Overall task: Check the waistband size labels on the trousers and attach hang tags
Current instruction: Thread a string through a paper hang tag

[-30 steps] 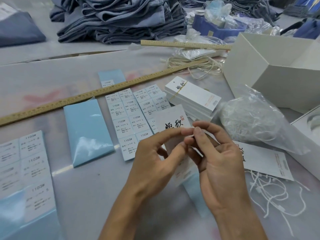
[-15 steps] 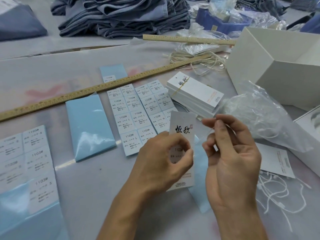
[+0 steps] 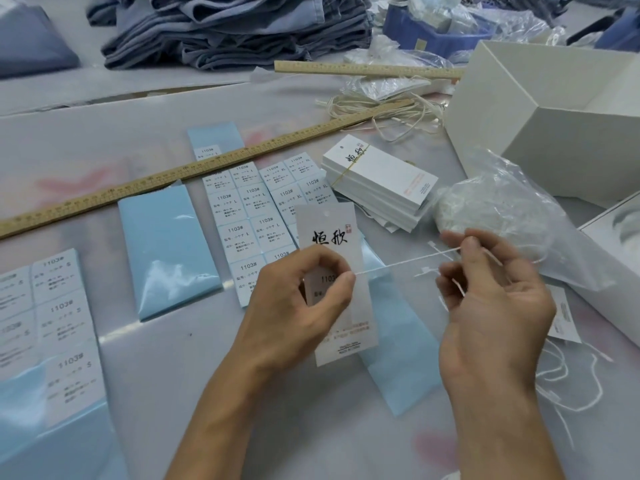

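My left hand (image 3: 299, 299) grips a white hang tag (image 3: 329, 237) with black characters, held upright above the table, thumb and fingers curled round its middle. A thin white string (image 3: 401, 266) runs taut from the fingertips of that hand to my right hand (image 3: 491, 299), which pinches its other end between thumb and forefinger. A banded stack of the same hang tags (image 3: 384, 178) lies just behind. Sheets of 1103# size stickers (image 3: 249, 216) lie flat to the left of the held tag. Folded blue trousers (image 3: 235, 29) are piled at the far edge.
A long wooden ruler (image 3: 173, 174) crosses the table diagonally; a second ruler (image 3: 367, 69) lies further back. An open white box (image 3: 502, 112) stands at right, a clear bag of strings (image 3: 498, 209) before it. Loose strings (image 3: 568, 386) lie at right. Blue backing sheets (image 3: 166, 244) lie left.
My hands have drawn apart, the right one moving right with the string end, so the string now stretches taut between them. The tag stays in my left hand.
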The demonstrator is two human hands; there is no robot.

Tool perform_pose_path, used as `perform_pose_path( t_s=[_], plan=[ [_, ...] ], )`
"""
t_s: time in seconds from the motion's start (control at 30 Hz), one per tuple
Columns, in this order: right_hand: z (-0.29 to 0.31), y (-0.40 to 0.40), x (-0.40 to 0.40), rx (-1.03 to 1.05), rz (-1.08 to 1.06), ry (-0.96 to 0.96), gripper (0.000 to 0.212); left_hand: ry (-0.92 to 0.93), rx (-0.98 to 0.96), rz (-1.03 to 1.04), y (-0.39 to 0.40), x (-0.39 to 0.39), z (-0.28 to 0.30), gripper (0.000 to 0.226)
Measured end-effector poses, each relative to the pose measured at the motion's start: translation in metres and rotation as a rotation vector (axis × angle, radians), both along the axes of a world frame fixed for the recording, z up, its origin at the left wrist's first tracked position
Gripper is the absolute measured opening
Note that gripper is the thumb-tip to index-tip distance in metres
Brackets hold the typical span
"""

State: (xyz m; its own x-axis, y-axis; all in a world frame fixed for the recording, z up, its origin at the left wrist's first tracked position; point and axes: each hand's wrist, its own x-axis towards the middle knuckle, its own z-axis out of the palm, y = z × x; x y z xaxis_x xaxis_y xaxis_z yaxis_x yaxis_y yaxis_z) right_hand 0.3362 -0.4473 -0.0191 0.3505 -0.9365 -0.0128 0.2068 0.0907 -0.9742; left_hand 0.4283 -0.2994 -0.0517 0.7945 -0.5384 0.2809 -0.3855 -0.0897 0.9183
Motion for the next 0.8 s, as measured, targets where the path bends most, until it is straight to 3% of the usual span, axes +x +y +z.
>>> perform_pose_path(
  t_s=[0.07,0.13,0.2,0.27,0.33,0.4,0.67,0.8],
  plan=[
    [-0.005,-0.002,-0.001,-0.156,0.022,0.289,0.013,0.001,0.003,0.02,0.0,0.003,-0.002,0.004],
    [-0.008,-0.001,-0.002,-0.427,0.03,0.664,0.029,-0.017,0.02,0.034,0.001,0.005,-0.004,0.003],
    [-0.007,0.005,-0.001,-0.65,0.014,0.837,0.042,-0.053,0.043,0.048,0.001,0.006,-0.006,0.005],
    [-0.006,0.014,0.003,-0.738,0.173,0.694,0.039,-0.097,0.052,0.059,-0.001,0.006,-0.006,0.004],
    [-0.008,0.025,0.006,-0.706,0.444,0.47,0.04,-0.104,0.029,0.047,-0.002,0.006,-0.007,0.002],
    [-0.011,0.034,0.011,-0.68,0.581,0.355,0.044,-0.088,-0.009,0.048,-0.001,0.008,-0.008,0.007],
    [-0.018,0.029,0.011,-0.733,0.339,0.28,0.011,-0.055,-0.059,0.091,-0.003,0.007,-0.005,0.014],
    [-0.016,0.028,0.01,-0.692,0.298,0.232,0.011,0.055,-0.153,0.121,-0.003,0.004,-0.002,0.075]
  ],
)
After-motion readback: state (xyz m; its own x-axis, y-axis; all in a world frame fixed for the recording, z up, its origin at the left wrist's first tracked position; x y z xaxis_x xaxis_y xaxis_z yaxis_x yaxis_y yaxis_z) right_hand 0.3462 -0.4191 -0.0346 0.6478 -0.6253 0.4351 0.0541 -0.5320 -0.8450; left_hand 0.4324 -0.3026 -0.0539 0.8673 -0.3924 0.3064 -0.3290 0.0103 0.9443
